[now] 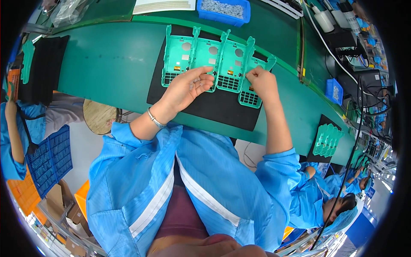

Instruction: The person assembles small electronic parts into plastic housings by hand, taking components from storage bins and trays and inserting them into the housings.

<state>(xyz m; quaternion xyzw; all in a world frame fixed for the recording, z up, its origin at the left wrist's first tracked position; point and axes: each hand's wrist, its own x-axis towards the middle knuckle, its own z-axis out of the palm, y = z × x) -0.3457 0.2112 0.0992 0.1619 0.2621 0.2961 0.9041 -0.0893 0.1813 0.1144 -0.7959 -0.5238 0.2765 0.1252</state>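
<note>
Several green plastic device housings (208,60) lie side by side on a black mat (231,109), their open insides facing up. Each has a grid of black-backed openings at its near end. My left hand (187,88) is cupped above the left housings, palm turned up and fingers curled. Small pale pieces appear to rest in it, too small to name exactly. Over the rightmost housing (249,97), my right hand (262,82) is closed in a pinch, its fingertips down at the inside of the shell. Whatever it pinches is hidden by the fingers.
A blue bin (223,12) of small whitish pieces stands beyond the mat. Another blue bin (334,91) sits at the right near cables. More green housings (328,140) rest on a mat further right. Co-workers in blue sit at both sides, and a round stool (100,116) stands left.
</note>
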